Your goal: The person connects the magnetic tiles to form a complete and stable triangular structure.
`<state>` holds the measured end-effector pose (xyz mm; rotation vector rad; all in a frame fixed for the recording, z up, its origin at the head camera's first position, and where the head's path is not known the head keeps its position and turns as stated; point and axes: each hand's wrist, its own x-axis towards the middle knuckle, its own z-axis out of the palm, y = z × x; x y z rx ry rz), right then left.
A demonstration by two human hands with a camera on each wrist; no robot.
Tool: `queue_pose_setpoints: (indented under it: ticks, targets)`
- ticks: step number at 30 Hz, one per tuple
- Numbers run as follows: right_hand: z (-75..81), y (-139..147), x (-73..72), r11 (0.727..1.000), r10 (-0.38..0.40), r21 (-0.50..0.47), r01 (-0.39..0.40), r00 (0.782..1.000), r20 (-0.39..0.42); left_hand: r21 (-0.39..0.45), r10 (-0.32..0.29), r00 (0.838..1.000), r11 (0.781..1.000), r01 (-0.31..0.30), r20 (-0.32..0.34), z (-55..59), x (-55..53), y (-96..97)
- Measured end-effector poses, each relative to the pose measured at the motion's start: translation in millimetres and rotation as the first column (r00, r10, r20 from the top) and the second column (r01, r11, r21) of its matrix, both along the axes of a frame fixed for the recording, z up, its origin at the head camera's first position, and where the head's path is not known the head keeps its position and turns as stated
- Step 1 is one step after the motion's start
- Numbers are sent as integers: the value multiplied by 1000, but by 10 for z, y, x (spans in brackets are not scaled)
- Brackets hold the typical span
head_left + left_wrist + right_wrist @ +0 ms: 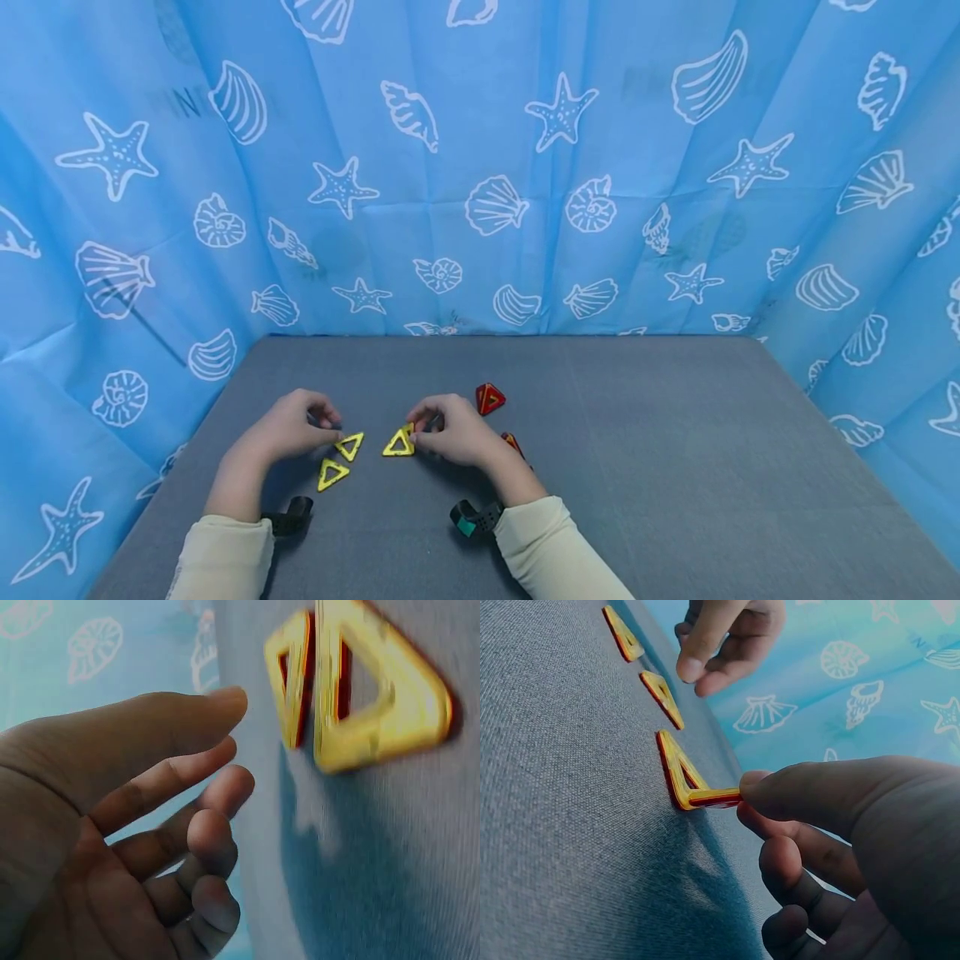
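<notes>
My right hand [453, 429] pinches a yellow triangular magnetic tile [714, 797] between thumb and fingertips. That tile stands on edge, meeting one side of a second yellow triangle [397, 453] that lies flat on the table. To the left, two more yellow triangles, an upper one [357, 445] and a lower one [333, 482], lie flat close to each other. My left hand [288, 429] hovers beside them with its fingers loosely bent. In the left wrist view a gap shows between its thumb tip and the tiles [420, 724], and nothing is in its grasp.
A red triangular piece [491, 398] sits beyond my right hand, and another red piece [512, 442] is partly hidden by my right wrist. The grey table [675, 467] reaches back to a blue shell-patterned curtain [480, 167]. Each wrist wears a black camera band.
</notes>
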<state>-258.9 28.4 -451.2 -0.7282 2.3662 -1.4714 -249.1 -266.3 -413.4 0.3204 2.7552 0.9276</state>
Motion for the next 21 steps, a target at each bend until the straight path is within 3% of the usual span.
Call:
queue_pose_setpoints:
  ticks: [9, 21]
  targets:
    - [19, 12, 6, 1000, 0, -9, -1, 1000, -10, -38, 59, 990, 998, -55, 129, -30, 1, -49]
    - [26, -3, 24, 1000, -6, 3, 6, 1000, -13, -22, 47, 991, 999, -44, 126, -67, -7, -10]
